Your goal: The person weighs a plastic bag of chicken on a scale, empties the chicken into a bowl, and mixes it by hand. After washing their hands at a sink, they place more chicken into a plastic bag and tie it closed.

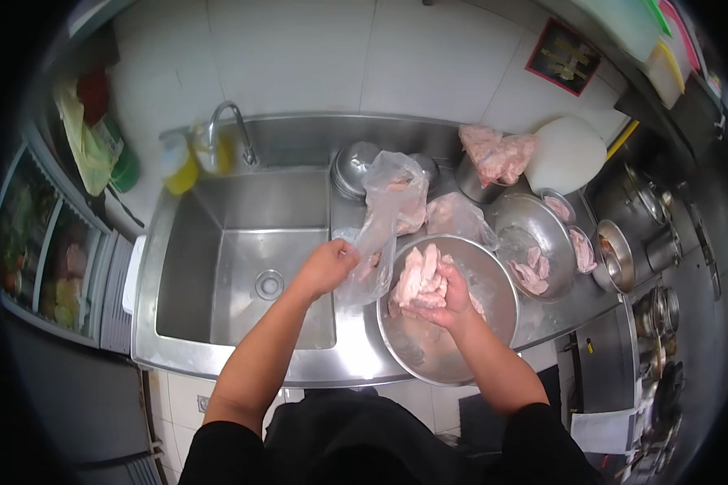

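Pinched in my left hand (pixel 332 265) is the edge of a clear plastic bag (pixel 376 234), which stands open beside the sink with some raw meat inside. My right hand (pixel 453 301) is wrapped round several pale raw chicken pieces (pixel 419 279). It holds them over a wide steel bowl (pixel 505 323), close to the bag's right side. More pieces show low in that bowl, partly hidden by my hand. Behind the bowl lies another plastic bag (pixel 457 217) with raw meat in it.
A steel sink (pixel 271 250) with a tap (pixel 239 133) is on the left. To the right, a second steel bowl (pixel 534 234) holds chicken pieces (pixel 531 271), with smaller bowls beside it. A bag of raw meat (pixel 501 158) rests on a steel pot by the wall.
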`<action>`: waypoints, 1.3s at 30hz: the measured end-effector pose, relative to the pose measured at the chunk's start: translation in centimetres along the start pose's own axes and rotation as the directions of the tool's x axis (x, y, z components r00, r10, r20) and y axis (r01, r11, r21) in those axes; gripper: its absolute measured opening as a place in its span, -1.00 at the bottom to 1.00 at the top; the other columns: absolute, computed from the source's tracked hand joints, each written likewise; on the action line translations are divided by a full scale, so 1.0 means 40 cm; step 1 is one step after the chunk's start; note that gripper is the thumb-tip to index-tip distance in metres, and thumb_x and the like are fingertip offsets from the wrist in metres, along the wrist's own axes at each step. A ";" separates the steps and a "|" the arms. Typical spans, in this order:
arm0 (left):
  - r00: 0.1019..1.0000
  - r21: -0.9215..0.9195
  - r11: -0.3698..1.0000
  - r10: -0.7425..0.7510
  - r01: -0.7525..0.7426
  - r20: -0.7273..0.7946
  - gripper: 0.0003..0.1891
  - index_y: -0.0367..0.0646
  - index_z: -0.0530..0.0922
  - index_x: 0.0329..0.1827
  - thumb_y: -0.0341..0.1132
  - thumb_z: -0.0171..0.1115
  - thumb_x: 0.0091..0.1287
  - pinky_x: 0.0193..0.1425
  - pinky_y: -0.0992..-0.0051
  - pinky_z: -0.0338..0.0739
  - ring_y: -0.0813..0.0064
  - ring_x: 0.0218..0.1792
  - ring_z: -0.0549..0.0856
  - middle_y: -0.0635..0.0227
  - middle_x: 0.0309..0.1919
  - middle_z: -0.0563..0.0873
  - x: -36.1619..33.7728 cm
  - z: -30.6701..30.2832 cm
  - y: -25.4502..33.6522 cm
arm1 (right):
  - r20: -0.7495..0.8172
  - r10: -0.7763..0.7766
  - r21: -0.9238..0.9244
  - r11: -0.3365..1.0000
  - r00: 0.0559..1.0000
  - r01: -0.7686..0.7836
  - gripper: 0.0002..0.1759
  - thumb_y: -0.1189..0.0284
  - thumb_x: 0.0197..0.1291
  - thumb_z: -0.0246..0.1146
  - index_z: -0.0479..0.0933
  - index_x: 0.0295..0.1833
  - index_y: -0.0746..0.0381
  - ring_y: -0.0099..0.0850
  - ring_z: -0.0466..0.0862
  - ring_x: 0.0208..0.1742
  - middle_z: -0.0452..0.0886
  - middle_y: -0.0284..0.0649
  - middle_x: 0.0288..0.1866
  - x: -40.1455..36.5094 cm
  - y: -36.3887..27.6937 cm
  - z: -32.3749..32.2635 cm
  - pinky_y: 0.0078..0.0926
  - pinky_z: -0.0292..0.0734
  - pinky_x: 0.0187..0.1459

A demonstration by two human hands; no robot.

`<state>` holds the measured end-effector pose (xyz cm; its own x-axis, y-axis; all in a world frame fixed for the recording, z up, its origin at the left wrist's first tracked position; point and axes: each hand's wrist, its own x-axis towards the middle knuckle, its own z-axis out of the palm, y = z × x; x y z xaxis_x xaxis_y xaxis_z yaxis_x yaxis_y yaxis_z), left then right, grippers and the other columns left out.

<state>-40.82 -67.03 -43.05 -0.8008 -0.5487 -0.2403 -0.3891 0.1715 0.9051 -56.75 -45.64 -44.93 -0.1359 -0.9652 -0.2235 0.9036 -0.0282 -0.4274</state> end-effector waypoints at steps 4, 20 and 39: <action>0.999 -0.113 0.994 0.009 -0.014 -0.045 -0.72 -0.26 0.56 -0.09 -0.18 0.17 0.41 -0.29 0.52 0.50 0.58 -0.41 0.57 0.36 -0.39 0.63 0.004 0.007 -0.012 | 0.066 -0.123 0.073 0.990 0.990 0.118 -0.53 0.10 0.23 0.14 0.47 0.20 0.05 -0.13 0.61 0.11 0.60 -0.20 0.11 0.078 -0.018 0.078 0.10 0.58 0.01; 0.963 -0.331 0.923 0.119 -0.197 -0.241 -0.78 -0.11 0.50 -0.10 -0.14 0.10 0.49 -0.47 0.53 0.36 0.65 -0.48 0.44 0.50 -0.47 0.49 0.136 0.009 -0.008 | -0.349 -0.053 -0.550 0.820 0.936 -0.159 -0.82 0.38 0.38 0.09 0.49 -0.06 0.25 -0.36 0.55 -0.42 0.55 -0.21 -0.36 0.268 -0.009 0.140 -0.37 0.53 -0.40; 0.984 -0.471 0.864 0.148 -0.178 -0.100 -0.79 -0.12 0.51 -0.11 -0.16 0.11 0.48 -0.41 0.59 0.35 0.70 -0.40 0.43 0.52 -0.40 0.53 0.050 0.038 0.182 | -0.498 -0.443 -0.479 -0.576 0.746 -0.662 0.26 0.04 -0.34 0.59 0.08 0.54 0.01 0.24 0.13 0.48 -0.11 0.13 0.58 -0.116 0.032 -0.115 0.16 0.37 0.28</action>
<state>-45.93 -65.64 -37.48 -0.8000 -0.5963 -0.0674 0.0205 -0.1394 0.9900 -56.85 -40.01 -48.45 -0.7036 -0.5779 -0.4136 -0.6253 0.7799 -0.0259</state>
